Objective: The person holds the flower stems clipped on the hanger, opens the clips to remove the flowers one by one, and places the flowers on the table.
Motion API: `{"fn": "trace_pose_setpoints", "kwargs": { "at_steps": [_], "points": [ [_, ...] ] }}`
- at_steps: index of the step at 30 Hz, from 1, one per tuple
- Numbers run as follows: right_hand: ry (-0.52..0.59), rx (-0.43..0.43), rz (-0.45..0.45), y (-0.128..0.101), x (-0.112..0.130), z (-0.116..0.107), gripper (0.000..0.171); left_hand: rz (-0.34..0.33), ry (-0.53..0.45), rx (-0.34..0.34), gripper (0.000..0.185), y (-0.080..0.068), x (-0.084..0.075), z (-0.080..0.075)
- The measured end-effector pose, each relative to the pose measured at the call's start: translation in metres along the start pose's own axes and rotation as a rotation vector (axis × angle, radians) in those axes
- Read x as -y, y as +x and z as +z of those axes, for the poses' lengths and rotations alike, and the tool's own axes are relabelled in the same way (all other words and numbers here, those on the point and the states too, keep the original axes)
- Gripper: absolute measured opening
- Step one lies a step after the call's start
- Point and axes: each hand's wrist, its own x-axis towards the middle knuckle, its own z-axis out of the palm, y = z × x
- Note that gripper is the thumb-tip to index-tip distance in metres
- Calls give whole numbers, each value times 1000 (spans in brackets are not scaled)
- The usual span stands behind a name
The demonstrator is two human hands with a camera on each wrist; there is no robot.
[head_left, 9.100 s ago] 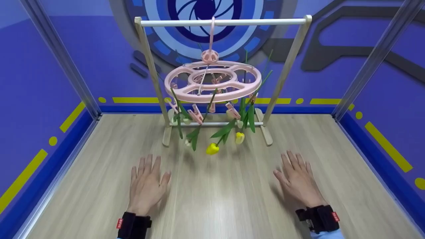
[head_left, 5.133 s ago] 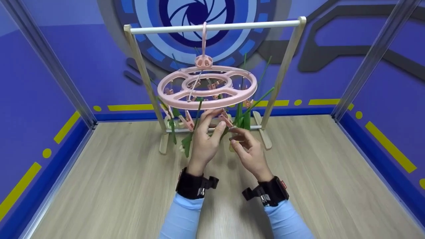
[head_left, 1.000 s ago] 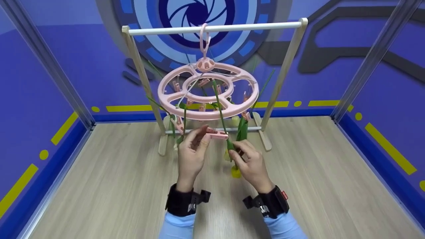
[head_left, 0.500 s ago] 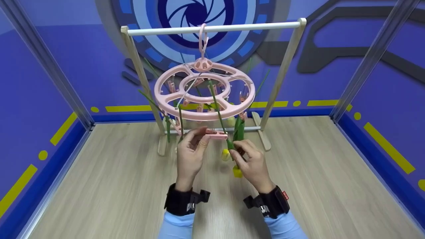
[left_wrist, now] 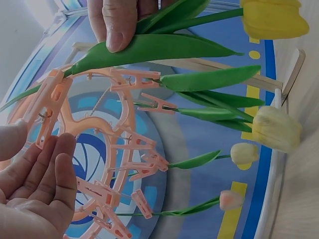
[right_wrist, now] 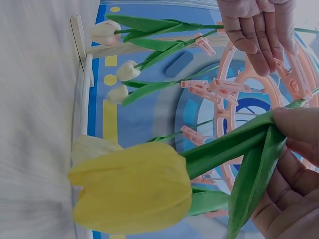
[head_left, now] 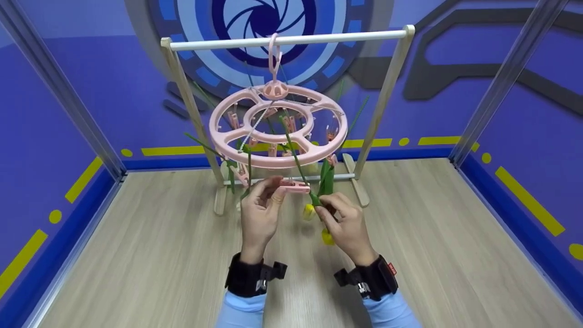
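Observation:
A pink round clip hanger hangs by its hook, with artificial tulips clipped head-down around it. My left hand pinches the handle end of a pink clothespin at the hanger's near side. In the left wrist view, the clothespin's far end meets the green stem of a yellow tulip. My right hand pinches that tulip by its stem and leaf base just below the clothespin. The tulip's bloom hangs large in the right wrist view, and its stem rises past the ring's front.
A wooden stand with a white top bar carries the hanger. Paler tulips hang from other clothespins. Another yellow tulip hangs left of my right fingers. Blue patterned walls enclose the wooden table.
Earlier both hands lay flat on the table; they reached up to the hanger and took the clothespin and tulip. Over the last second the hands barely move while the hanger shifts slightly left in view.

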Motion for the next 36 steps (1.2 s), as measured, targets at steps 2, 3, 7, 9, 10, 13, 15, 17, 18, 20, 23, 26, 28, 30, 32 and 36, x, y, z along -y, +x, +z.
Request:
{"fn": "trace_pose_setpoints", "kwargs": {
  "at_steps": [2, 3, 7, 9, 10, 13, 15, 17, 18, 20, 23, 26, 28, 30, 32, 36],
  "points": [
    [-4, -4, 0, 0, 0, -1, 14, 7, 10, -12, 24, 0, 0, 0],
    [-6, -5, -2, 0, 0, -1, 14, 10, 12, -20, 24, 0, 0, 0],
    [-15, -12, -9, 1, 1, -4, 14, 10, -6, -30, 24, 0, -1, 0],
    [-21, -15, -17, 1, 1, -4, 14, 15, -14, -27, 24, 1, -1, 0],
    [-24, -16, -19, 1, 1, -4, 14, 18, -19, -25, 25, 1, -1, 0],
    [-31, -19, -23, 0, 0, -5, 15, 25, -28, -19, 25, 2, 0, 0],
    [-32, -17, -19, 0, -1, -5, 15, 23, -33, -15, 26, 2, 0, -1],
    [-31, -16, -12, -1, -1, -6, 15, 21, -41, -12, 27, 2, 0, -1],
    [-30, -16, -8, -1, -1, -6, 15, 20, -41, -12, 28, 2, 0, -1],
    [-29, -14, 1, -1, -2, -6, 15, 19, -41, -9, 30, 2, 1, -1],
    [-30, -14, 9, -2, -2, -7, 15, 18, -39, -10, 32, 2, 1, -2],
    [-30, -9, 10, -2, -2, -8, 16, 16, -41, -16, 33, 1, 0, -1],
    [-32, -9, 8, -2, -3, -10, 16, 15, -44, -23, 33, 1, -1, -1],
    [-35, -9, 8, -3, -4, -11, 17, 10, -48, -32, 33, 2, -2, -1],
    [-38, -8, 11, -3, -4, -13, 17, 7, -53, -40, 33, 2, -2, -1],
    [-32, -15, 24, -2, -5, -18, 17, -2, -74, -42, 37, 2, -4, -1]
  ]
}}
